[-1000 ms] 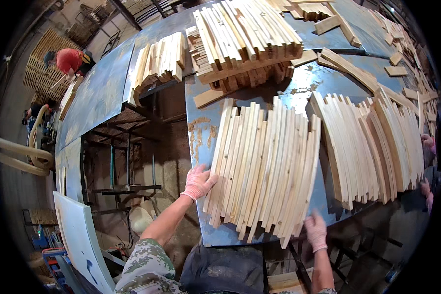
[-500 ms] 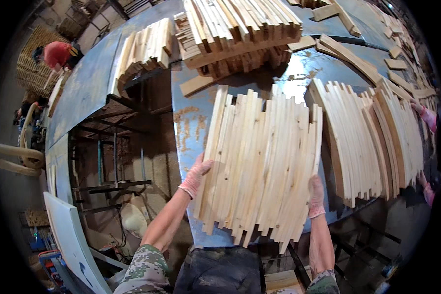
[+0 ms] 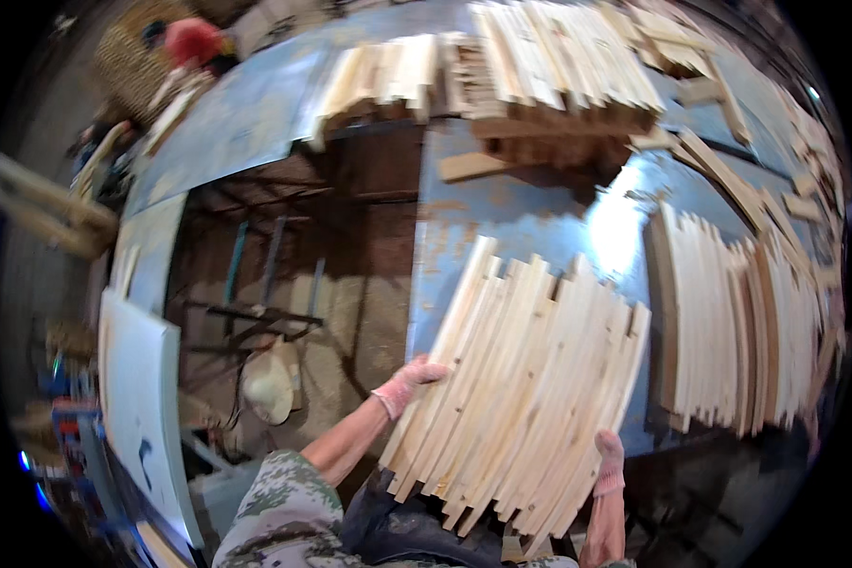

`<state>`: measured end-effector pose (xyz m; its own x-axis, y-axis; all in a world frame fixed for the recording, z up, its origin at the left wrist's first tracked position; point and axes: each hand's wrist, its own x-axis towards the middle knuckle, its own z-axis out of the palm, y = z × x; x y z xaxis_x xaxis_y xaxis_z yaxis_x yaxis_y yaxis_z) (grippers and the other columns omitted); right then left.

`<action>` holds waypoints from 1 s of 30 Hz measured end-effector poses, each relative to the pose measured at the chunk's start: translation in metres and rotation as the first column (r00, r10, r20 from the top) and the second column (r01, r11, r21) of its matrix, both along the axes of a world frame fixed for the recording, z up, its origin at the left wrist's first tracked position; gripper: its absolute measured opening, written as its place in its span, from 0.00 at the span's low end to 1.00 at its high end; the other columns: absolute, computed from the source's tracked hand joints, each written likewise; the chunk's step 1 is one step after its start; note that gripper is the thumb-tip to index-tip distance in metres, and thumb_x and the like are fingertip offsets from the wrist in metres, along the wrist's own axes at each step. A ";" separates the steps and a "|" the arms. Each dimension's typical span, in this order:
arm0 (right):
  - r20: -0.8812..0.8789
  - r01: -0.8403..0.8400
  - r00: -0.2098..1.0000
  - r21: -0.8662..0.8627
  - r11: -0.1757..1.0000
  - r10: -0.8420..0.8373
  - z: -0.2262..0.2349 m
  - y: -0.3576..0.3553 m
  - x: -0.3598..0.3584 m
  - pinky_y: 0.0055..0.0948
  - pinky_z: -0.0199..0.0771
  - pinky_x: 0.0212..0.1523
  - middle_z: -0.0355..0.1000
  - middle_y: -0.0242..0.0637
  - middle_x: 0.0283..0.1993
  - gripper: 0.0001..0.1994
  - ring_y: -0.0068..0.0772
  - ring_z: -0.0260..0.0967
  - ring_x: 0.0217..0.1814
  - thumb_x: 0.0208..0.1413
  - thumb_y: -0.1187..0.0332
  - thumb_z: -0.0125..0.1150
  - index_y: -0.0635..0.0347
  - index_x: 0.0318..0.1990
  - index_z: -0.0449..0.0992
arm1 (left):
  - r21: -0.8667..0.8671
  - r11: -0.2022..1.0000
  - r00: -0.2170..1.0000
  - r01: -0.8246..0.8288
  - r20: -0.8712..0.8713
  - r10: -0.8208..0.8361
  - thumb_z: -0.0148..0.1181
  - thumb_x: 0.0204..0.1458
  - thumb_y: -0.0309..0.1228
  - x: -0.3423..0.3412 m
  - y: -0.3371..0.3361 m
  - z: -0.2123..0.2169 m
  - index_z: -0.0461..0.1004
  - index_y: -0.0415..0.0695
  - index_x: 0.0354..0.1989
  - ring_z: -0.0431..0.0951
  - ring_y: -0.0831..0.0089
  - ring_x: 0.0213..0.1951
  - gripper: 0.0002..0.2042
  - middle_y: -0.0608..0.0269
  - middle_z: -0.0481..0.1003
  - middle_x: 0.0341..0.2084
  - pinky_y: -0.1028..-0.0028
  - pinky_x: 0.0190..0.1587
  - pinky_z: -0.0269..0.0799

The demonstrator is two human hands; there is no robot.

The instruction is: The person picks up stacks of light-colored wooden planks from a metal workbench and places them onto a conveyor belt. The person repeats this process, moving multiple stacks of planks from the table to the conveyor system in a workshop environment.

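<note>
A wide row of pale wooden strips [image 3: 521,393], set side by side with uneven ends, is held between my two gloved hands. My left hand [image 3: 410,382], in a pinkish glove, grips its left edge with the thumb over the top. On the opposite edge, my right hand [image 3: 611,461] presses in, fingers mostly hidden under or behind the wood. The strips tilt to the right at their far end, and their near end overhangs the front edge of the blue metal table [image 3: 445,227] close to my body.
More upright strip bundles [image 3: 719,322] stand to the right. A tall strip stack [image 3: 563,66] sits at the back, a smaller one [image 3: 379,76] to its left. A table gap shows the frame and a pale round object [image 3: 269,386]. A person in red [image 3: 194,43] bends at far left.
Both hands have drawn the strips nearer to my body and turned them so the far end leans right. My view has swung left.
</note>
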<state>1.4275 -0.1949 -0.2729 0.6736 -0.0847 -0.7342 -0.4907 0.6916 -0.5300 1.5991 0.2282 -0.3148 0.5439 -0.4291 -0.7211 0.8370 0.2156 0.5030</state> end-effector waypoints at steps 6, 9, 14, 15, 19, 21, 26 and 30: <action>0.110 -0.105 0.988 -0.066 0.992 0.112 -0.038 0.022 -0.032 0.49 0.82 0.57 0.82 0.39 0.54 0.25 0.45 0.80 0.53 0.58 0.50 0.68 0.59 0.55 0.81 | 0.069 0.983 0.968 -0.171 0.200 0.154 0.72 0.53 0.40 -0.063 0.088 0.051 0.70 0.37 0.68 0.80 0.70 0.50 0.35 0.58 0.79 0.54 0.68 0.56 0.78; 0.229 -0.223 0.937 -0.192 0.956 0.265 -0.026 0.044 0.006 0.42 0.81 0.54 0.81 0.33 0.46 0.18 0.35 0.79 0.50 0.63 0.50 0.67 0.55 0.48 0.82 | -0.023 0.961 0.918 -0.276 0.288 0.271 0.72 0.54 0.41 -0.095 0.150 0.078 0.68 0.37 0.69 0.77 0.70 0.54 0.36 0.58 0.78 0.56 0.66 0.60 0.75; 0.420 -0.349 0.763 -0.375 0.859 0.492 -0.001 0.126 0.070 0.37 0.79 0.57 0.81 0.31 0.47 0.13 0.30 0.78 0.52 0.70 0.56 0.61 0.55 0.47 0.82 | -0.006 0.885 0.772 -0.466 0.486 0.410 0.71 0.57 0.43 -0.174 0.265 0.148 0.67 0.38 0.68 0.75 0.72 0.53 0.35 0.61 0.77 0.52 0.67 0.59 0.73; 0.469 -0.408 0.700 -0.357 0.840 0.539 0.011 0.161 0.088 0.36 0.78 0.58 0.81 0.31 0.48 0.12 0.30 0.78 0.52 0.71 0.57 0.61 0.55 0.47 0.82 | 0.007 0.867 0.729 -0.499 0.545 0.415 0.71 0.57 0.43 -0.188 0.303 0.130 0.67 0.38 0.68 0.75 0.73 0.53 0.35 0.62 0.77 0.52 0.67 0.58 0.73; 0.611 -0.638 0.471 -0.263 0.724 0.637 0.083 0.331 0.117 0.34 0.78 0.58 0.81 0.31 0.49 0.11 0.29 0.77 0.54 0.72 0.60 0.59 0.56 0.47 0.82 | -0.021 0.727 0.568 -0.686 0.608 0.554 0.73 0.57 0.42 -0.282 0.425 0.143 0.68 0.38 0.67 0.75 0.76 0.50 0.34 0.64 0.77 0.49 0.69 0.55 0.75; 0.611 -0.579 0.534 -0.240 0.779 0.585 0.049 0.387 0.141 0.33 0.75 0.64 0.80 0.31 0.52 0.10 0.28 0.76 0.58 0.74 0.65 0.56 0.58 0.48 0.82 | -0.120 0.651 0.479 -0.750 0.581 0.658 0.74 0.55 0.39 -0.334 0.481 0.174 0.69 0.39 0.66 0.78 0.76 0.51 0.33 0.64 0.78 0.49 0.70 0.56 0.78; 0.375 -0.349 -0.176 -0.888 0.298 0.910 0.092 0.636 0.136 0.33 0.76 0.65 0.80 0.33 0.49 0.10 0.31 0.77 0.54 0.71 0.67 0.59 0.64 0.49 0.81 | -0.303 0.354 0.169 -0.885 0.499 0.850 0.74 0.56 0.42 -0.487 0.569 0.252 0.72 0.41 0.65 0.82 0.72 0.51 0.31 0.62 0.80 0.51 0.65 0.53 0.84; 0.554 -0.987 -0.038 -0.152 0.056 0.832 0.200 0.828 0.027 0.38 0.79 0.61 0.81 0.38 0.50 0.16 0.37 0.79 0.51 0.61 0.68 0.67 0.68 0.53 0.77 | -0.155 0.204 0.079 -0.967 0.577 0.813 0.65 0.62 0.52 -0.583 0.634 0.252 0.78 0.38 0.63 0.83 0.68 0.53 0.31 0.54 0.82 0.53 0.66 0.58 0.79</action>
